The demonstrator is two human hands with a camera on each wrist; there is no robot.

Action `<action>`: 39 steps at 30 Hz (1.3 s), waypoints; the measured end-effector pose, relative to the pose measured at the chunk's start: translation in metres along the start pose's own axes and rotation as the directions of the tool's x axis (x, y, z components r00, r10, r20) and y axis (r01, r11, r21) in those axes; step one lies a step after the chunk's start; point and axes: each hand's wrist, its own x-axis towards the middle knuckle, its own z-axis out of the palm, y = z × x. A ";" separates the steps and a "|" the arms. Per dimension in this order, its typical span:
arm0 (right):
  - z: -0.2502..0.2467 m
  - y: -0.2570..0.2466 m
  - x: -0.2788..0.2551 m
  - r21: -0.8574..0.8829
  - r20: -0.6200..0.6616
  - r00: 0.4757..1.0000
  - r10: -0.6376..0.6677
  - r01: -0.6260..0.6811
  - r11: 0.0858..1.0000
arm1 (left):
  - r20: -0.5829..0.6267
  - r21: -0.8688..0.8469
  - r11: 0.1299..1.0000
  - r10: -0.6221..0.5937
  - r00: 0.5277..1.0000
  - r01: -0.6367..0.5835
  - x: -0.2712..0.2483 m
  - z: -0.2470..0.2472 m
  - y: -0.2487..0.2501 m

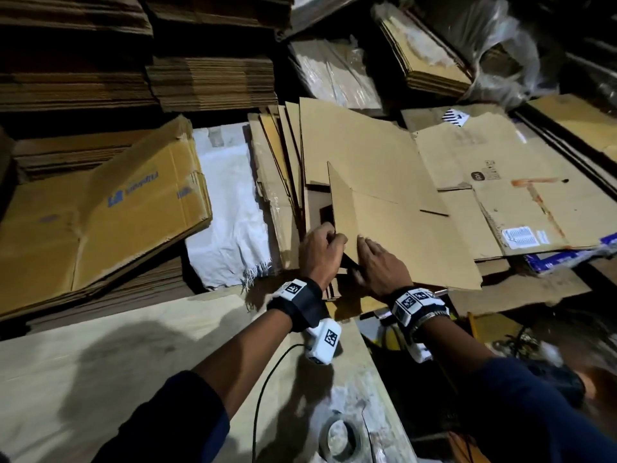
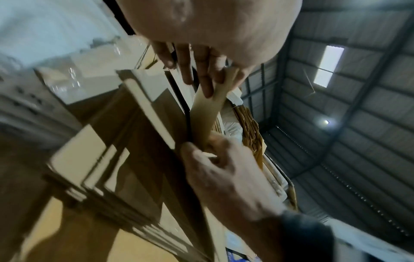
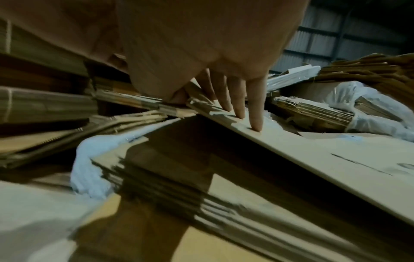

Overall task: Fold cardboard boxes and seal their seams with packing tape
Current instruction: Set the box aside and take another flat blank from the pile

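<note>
My left hand pinches the near-left edge of a flat cardboard box; my right hand presses it with straight fingers. Cardboard stacks crowd the far side. A tape roll lies on the near bench. My thumbs are hidden.

**Around the white woven sack**

A white woven sack with a frayed lower edge lies among the piles. Right of it and farther back, crumpled clear plastic sheeting covers some bundles. Nearer than the sack, a thin black cable curves over the pale worktop. A corrugated metal roof shows overhead.
</note>
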 end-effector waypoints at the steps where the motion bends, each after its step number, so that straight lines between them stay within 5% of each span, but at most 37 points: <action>1: -0.008 -0.012 -0.002 0.004 -0.018 1.000 -0.001 0.002 1.000 | -0.054 0.064 0.998 0.022 0.998 -0.019 -0.001 -0.009 -0.001; 3: -0.018 -0.035 -0.006 0.042 -0.038 0.999 -0.038 0.040 0.998 | -0.191 0.148 0.988 -0.009 0.982 0.038 0.000 -0.035 -0.005; 6: -0.020 -0.058 -0.016 0.183 -0.035 0.997 -0.064 0.069 0.981 | -0.212 0.098 0.940 -0.302 0.929 0.328 0.012 -0.072 -0.019; 9: -0.020 -0.080 -0.039 0.236 -0.070 0.994 -0.084 0.098 0.967 | 0.001 0.116 0.863 -0.495 0.869 0.491 0.014 -0.102 -0.042; 13: -0.019 -0.108 -0.077 0.241 -0.127 0.987 -0.103 0.132 0.961 | 0.296 -0.030 0.833 -0.520 0.801 0.552 0.001 -0.115 -0.099; 17: -0.022 -0.138 -0.115 0.264 -0.132 0.986 -0.099 0.131 0.956 | 0.308 -0.226 0.859 -0.385 0.870 0.460 -0.013 -0.120 -0.138; 24: -0.060 -0.226 -0.182 0.423 -0.230 0.968 -0.099 0.191 0.886 | 0.026 -0.179 0.973 -0.145 0.989 0.147 -0.151 -0.235 0.015; 31: -0.099 -0.329 -0.229 0.568 -0.309 0.944 -0.118 0.283 0.773 | -0.171 -0.103 0.993 -0.074 0.982 0.057 -0.243 -0.341 0.055; 39: -0.122 -0.417 -0.276 0.652 -0.496 0.867 -0.039 0.403 0.642 | -0.321 0.057 0.990 -0.107 0.941 0.132 -0.303 -0.445 0.066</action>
